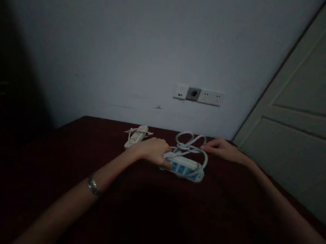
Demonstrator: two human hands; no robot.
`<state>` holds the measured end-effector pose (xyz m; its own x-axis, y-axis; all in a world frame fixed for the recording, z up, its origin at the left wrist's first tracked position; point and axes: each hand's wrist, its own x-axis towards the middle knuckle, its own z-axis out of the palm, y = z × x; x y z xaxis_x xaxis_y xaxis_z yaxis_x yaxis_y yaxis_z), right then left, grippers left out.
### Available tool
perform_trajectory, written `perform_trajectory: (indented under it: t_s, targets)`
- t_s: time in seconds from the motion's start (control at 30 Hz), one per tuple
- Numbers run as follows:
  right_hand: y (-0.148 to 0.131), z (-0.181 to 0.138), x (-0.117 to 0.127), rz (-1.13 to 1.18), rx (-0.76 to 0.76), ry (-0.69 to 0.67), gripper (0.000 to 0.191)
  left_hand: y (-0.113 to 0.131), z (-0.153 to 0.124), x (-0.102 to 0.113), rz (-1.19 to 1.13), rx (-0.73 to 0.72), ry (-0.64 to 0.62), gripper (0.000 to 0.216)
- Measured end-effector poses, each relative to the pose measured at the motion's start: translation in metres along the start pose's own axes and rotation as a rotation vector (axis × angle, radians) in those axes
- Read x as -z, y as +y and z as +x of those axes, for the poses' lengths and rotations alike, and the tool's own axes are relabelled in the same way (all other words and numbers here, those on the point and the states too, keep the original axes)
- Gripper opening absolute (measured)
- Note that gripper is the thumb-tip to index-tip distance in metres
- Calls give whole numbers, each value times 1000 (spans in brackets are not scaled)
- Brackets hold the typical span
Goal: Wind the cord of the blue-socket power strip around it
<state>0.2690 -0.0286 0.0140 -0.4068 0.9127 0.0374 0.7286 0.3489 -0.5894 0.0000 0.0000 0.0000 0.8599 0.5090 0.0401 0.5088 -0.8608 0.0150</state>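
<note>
A white power strip (186, 161) with blue socket faces lies on the dark red tabletop (103, 207). My left hand (157, 151) grips its left end, thumb on the near side and fingers over the far side. A pale cord (187, 148) is looped and tangled on top of the strip, one loop hanging over its right end. At the right edge of the loops, the fingertips of my right hand (219, 148) are pinched together on the cord. A second, cream power strip (136, 137) with its own thin cord wrapped round it lies behind my left wrist.
Behind the table rises a pale wall (128, 60) with a row of wall sockets (200, 95) above the table's back edge. A panelled door (300, 109) stands close on the right. The room is dim, and the left side is very dark.
</note>
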Motion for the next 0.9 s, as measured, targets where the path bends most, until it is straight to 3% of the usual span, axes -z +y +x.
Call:
perform_trajectory:
  t_s: [0.17, 0.37, 0.63, 0.9]
  targets:
    - [-1, 9, 1, 8, -61, -18, 50, 11, -7, -9, -210, -100, -88, 48]
    - [4, 16, -17, -22, 59, -13, 43, -3, 2, -42, -501, -101, -260, 40]
    - [13, 30, -20, 28, 63, -289, 25, -15, 10, -66, -570, -3, -349, 39]
    - [26, 44, -25, 17, 4, -371, 25, -20, 21, -82, -595, 51, -372, 42]
